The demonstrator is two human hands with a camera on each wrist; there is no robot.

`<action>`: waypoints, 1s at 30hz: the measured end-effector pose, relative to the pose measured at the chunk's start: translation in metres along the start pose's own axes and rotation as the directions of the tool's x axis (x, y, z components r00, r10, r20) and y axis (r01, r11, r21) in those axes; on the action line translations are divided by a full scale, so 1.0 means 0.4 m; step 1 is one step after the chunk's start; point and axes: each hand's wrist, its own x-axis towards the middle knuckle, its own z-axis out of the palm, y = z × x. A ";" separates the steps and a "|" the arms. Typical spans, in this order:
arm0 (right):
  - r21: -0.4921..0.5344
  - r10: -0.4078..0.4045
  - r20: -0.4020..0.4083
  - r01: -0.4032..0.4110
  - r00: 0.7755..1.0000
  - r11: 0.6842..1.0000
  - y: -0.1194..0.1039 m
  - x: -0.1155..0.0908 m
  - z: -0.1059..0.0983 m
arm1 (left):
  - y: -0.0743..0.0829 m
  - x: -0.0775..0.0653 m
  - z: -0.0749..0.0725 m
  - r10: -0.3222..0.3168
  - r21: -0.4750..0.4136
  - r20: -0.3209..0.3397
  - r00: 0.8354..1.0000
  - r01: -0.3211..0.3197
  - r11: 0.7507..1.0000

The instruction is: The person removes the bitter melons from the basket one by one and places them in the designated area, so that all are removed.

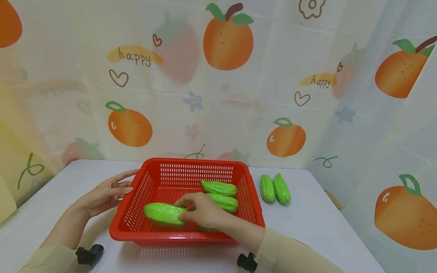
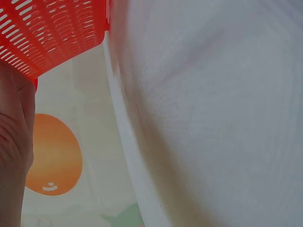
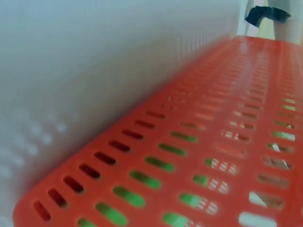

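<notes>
A red plastic basket [image 1: 186,236] with slotted walls stands on the white table. Inside it, my right hand [image 1: 205,212] pinches a green bitter melon [image 1: 164,213] near its right end, between thumb and fingers. More bitter melons [image 1: 219,188] lie in the basket's right half, partly hidden by that hand. My left hand [image 1: 104,195] rests against the basket's left rim, its visible fingers fairly straight. In the left wrist view, the left hand [image 2: 14,127] meets the basket wall [image 2: 57,33] at the frame edge. Green shows through the slots of the basket [image 3: 199,118] in the right wrist view.
Two more bitter melons [image 1: 268,188] lie side by side on the white tabletop [image 1: 300,223], right of the basket. A fruit-printed curtain [image 1: 218,106] hangs behind the table and along its right side.
</notes>
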 end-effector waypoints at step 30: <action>0.115 0.041 -0.153 -0.023 0.987 0.993 0.047 -0.016 -0.112 | 0.000 0.000 -0.008 0.021 -0.011 0.041 0.999 -0.020 1.000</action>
